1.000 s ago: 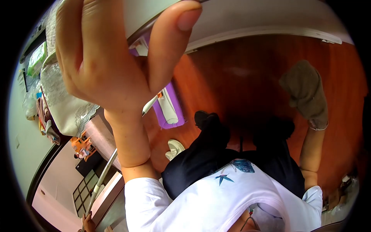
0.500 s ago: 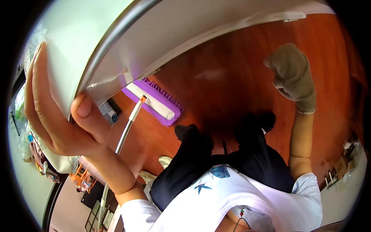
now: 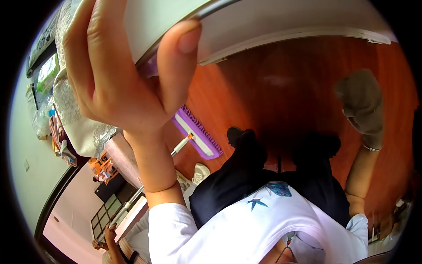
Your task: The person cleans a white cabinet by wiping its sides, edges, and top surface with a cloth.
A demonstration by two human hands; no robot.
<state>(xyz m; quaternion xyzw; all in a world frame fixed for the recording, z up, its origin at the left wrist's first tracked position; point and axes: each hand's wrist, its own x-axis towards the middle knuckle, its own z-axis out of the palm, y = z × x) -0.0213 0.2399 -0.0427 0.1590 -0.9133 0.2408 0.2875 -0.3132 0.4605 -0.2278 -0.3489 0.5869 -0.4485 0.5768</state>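
My left hand (image 3: 132,70) is raised close to the camera, beside the rounded metal-trimmed edge of a white panel (image 3: 158,17). Its fingers stretch up over the white surface, and the thumb stands apart from them near the trim. I cannot tell how firmly it touches. A grey-brown cloth (image 3: 362,101) covers my right hand (image 3: 367,127) down to the bracelet at the wrist, hiding the fingers. That hand hangs low over the reddish wooden floor (image 3: 285,88), to the right of my legs.
A flat mop with a purple head (image 3: 198,134) lies on the floor to the left. Another person's hands (image 3: 105,237) hold its pole; their white shoes (image 3: 200,174) stand near my feet. A lace-edged cloth (image 3: 83,127) hangs at the left, and several items stand at lower right.
My left hand has moved right and upward in view and looks larger. The view has shifted, bringing the other person's hands into sight. My covered right hand appears farther right and lower.
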